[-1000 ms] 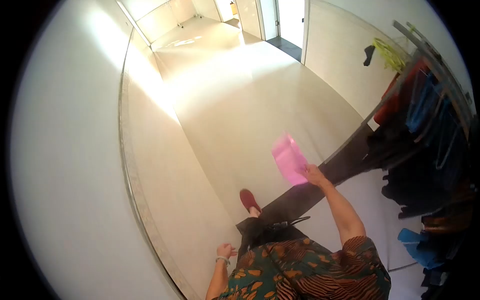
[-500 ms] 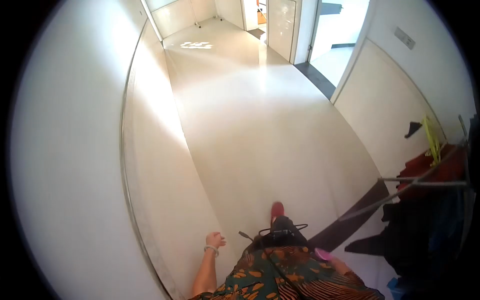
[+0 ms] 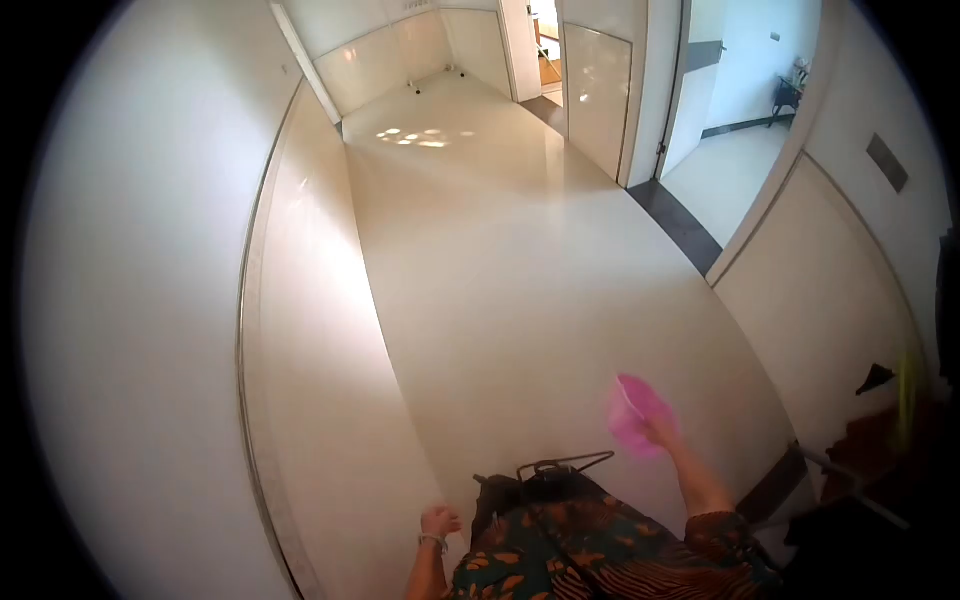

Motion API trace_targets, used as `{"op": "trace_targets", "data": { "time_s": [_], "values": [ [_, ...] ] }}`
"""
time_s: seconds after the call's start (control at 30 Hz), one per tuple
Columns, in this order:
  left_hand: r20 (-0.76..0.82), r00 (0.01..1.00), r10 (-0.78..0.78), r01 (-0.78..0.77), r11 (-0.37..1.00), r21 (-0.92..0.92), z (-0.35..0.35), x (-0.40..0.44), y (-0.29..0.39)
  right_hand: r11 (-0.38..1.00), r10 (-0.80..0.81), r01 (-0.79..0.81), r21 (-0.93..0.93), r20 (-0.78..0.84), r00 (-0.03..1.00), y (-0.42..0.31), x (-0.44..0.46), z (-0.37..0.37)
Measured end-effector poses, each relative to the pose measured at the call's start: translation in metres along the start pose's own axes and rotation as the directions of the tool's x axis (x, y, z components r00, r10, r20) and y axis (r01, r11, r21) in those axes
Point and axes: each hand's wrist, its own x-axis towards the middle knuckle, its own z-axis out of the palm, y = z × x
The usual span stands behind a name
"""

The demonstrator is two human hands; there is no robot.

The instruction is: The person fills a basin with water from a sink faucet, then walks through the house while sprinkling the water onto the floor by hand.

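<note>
My right hand (image 3: 662, 434) grips the edge of a pink plastic basin (image 3: 640, 405), which looks slightly smeared by motion and is held out above the floor at the right. Its inside cannot be made out. My left hand (image 3: 440, 522) hangs beside my body near the left wall, its fingers curled in and nothing seen in them. A bracelet sits on that wrist. Between the two hands, a black cable and dark strap-like gear (image 3: 548, 468) stick out at my waist over the patterned shirt (image 3: 560, 540).
A pale hallway floor (image 3: 500, 240) stretches forward between panelled walls. On the right, an open doorway (image 3: 735, 140) with a dark threshold leads into another room. Farther off is a second doorway (image 3: 545, 50). Dark and red items with a metal rack (image 3: 860, 480) stand at the lower right.
My right hand has swung forward and up from my side, bringing the pink basin fully into view. My left hand has lowered slightly. The doorways are nearer, and the rack has slid toward the lower right.
</note>
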Motion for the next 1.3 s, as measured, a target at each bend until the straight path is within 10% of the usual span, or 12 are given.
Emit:
{"op": "trace_targets", "data": {
  "time_s": [0.2, 0.4, 0.57, 0.77, 0.9, 1.0, 1.07, 1.13, 1.3],
  "values": [
    [-0.053, 0.974, -0.219, 0.219, 0.976, 0.003, 0.001, 0.07, 0.057, 0.995, -0.07, 0.078, 0.063, -0.129, 0.989, -0.117, 0.227, -0.102],
    [-0.358, 0.837, 0.413, -0.032, 0.691, 0.723, 0.011, 0.207, 0.144, 0.988, 0.138, -0.142, 0.065, 0.052, 0.989, -0.124, 0.328, -0.071],
    [-0.042, 0.978, -0.204, 0.202, 0.978, -0.051, -0.045, 0.332, 0.346, 0.859, 0.457, -0.507, 0.074, 0.335, 0.824, -0.113, 0.295, -0.044],
    [-0.031, 0.994, 0.104, -0.096, 0.979, 0.178, -0.002, 0.458, 0.567, 0.635, 0.628, -0.747, 0.199, 0.431, 0.648, -0.144, 0.321, -0.062],
    [0.051, 0.98, 0.193, -0.197, 0.976, 0.093, 0.036, 0.557, 0.622, 0.643, 0.612, -0.72, 0.26, 0.39, 0.688, -0.138, 0.45, -0.088],
    [0.35, 0.824, 0.446, -0.561, 0.731, 0.389, 0.039, 0.638, 0.624, 0.712, 0.562, -0.635, 0.3, 0.299, 0.771, -0.14, 0.579, -0.131],
    [0.373, 0.857, 0.356, -0.501, 0.746, 0.439, 0.057, 0.64, 0.68, 0.765, 0.515, -0.554, 0.328, 0.205, 0.832, -0.151, 0.685, -0.175],
    [0.129, 0.99, -0.048, 0.026, 0.985, 0.169, 0.086, 0.593, 0.752, 0.881, 0.445, -0.458, 0.122, 0.122, 0.887, -0.136, 0.785, -0.193],
    [-0.039, 0.993, -0.116, 0.121, 0.968, 0.218, 0.11, 0.614, 0.849, 0.981, 0.136, -0.119, 0.154, -0.105, 0.985, -0.186, 1.042, -0.291]
  ]
}}
